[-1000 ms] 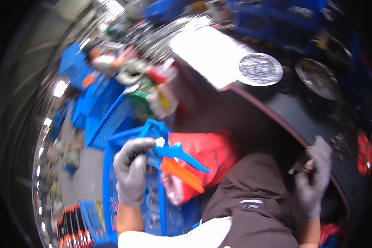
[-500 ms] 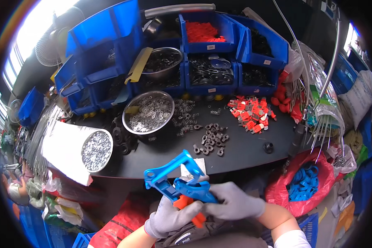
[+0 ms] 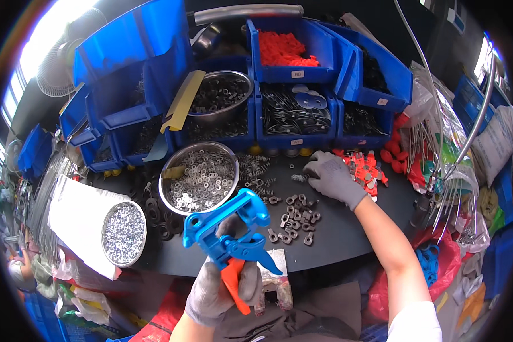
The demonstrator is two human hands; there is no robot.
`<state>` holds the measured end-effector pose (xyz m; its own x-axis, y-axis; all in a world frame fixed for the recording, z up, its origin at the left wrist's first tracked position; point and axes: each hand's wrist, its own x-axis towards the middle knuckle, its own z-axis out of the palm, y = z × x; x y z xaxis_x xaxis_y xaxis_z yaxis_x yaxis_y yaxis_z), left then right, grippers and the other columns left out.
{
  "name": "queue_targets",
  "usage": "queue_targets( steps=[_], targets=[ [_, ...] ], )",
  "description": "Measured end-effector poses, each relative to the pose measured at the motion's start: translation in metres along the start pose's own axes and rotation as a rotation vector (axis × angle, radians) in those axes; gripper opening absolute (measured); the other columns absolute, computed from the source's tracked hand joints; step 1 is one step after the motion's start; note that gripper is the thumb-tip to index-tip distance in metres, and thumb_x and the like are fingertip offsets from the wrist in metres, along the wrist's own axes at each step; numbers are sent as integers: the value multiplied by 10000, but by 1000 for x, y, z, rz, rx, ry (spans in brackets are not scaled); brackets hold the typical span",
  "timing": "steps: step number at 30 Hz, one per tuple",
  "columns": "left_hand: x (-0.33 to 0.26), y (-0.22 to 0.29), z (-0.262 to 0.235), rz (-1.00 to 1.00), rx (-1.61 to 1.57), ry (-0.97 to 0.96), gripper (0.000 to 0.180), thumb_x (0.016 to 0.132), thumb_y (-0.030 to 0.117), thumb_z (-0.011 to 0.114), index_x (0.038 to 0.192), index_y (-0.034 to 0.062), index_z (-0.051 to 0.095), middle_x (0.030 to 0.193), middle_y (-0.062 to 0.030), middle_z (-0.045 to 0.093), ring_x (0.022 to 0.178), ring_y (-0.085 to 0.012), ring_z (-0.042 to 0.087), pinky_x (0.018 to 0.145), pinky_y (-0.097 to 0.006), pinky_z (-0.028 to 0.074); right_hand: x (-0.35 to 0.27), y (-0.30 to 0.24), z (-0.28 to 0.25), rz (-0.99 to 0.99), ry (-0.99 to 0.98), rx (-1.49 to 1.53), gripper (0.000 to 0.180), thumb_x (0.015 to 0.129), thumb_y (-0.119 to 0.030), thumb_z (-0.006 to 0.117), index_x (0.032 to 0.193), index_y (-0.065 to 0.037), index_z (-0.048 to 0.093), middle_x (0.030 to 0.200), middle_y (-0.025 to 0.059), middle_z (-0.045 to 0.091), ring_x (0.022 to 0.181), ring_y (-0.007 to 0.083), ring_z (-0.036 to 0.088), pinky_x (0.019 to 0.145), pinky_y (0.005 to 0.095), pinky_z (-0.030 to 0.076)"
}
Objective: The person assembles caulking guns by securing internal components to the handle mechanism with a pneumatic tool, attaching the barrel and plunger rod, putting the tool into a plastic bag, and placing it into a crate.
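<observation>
Raised above the front of the table, my left hand is closed around a blue plastic clamp-like tool with an orange lever. The tool's open frame points up and away, and a blue hooked arm slants down to the right. My right hand reaches over the tabletop with fingers stretched and bent downward. Its fingertips are beside a few small springs, apart from them as far as I can see. Red-orange parts lie at its right, partly covered by it. Dark metal eyelet pieces lie nearer to me.
A metal bowl of washers and a bowl of small silvery pieces stand left. Blue bins line the back. A red bag with blue parts is at right. Wire rods stick out at the right edge.
My right hand has left the tool and moved up and right to the springs. The left hand now holds the tool alone, turned more upright and shifted slightly left. The view has shifted somewhat.
</observation>
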<state>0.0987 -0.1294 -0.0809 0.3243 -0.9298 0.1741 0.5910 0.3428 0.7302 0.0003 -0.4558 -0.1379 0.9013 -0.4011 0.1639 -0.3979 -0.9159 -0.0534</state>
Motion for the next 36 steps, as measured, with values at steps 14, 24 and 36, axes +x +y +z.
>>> queue_targets(
  steps=[14,24,36],
  targets=[
    [42,-11,36,108,268,204,812,805,-111,697,1438,85,227,1343,-166,490,1061,-189,625,904,-350,556,-90,-113,-80,198,-225,2090,192,950,-167,550,1054,-19,612,913,75,684,709,131,654,651,252,527],
    [32,-5,35,86,451,140,586,853,-89,630,1343,70,350,1045,-95,631,920,-119,629,778,-288,535,-103,-109,-99,150,-401,1545,184,918,-163,608,1015,-12,651,923,22,660,771,77,608,706,276,497],
    [125,-26,24,225,1039,261,461,884,71,641,1300,55,443,874,-14,557,728,-60,523,661,-245,464,-73,-86,-76,-74,678,520,188,686,-115,729,835,-43,640,885,127,639,734,297,647,649,395,517]
  ],
)
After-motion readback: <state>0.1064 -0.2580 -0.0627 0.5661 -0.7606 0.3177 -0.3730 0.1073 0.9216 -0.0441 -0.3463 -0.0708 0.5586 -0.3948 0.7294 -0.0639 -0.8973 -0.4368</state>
